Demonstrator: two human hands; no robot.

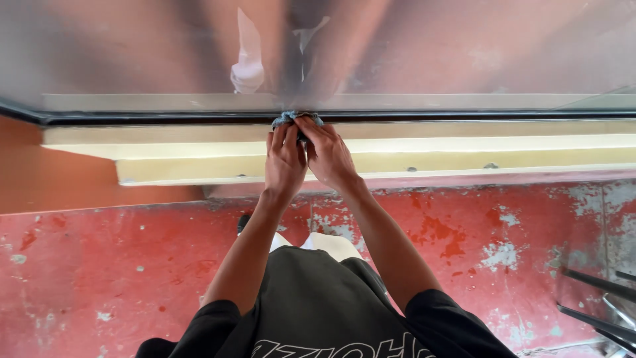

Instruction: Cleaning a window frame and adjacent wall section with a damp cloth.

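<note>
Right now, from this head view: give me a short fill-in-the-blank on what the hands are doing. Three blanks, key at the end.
1. Both hands press a crumpled ____ cloth against the dark window track.
2. The left hand and right hand are side by side, ____ each other.
3. The floor below is painted ____ and is chipped in patches.

Missing words: blue; touching; red

Blue cloth (pixel 292 118), cream ledge (pixel 464 142), patchy red floor (pixel 464 232)
</note>
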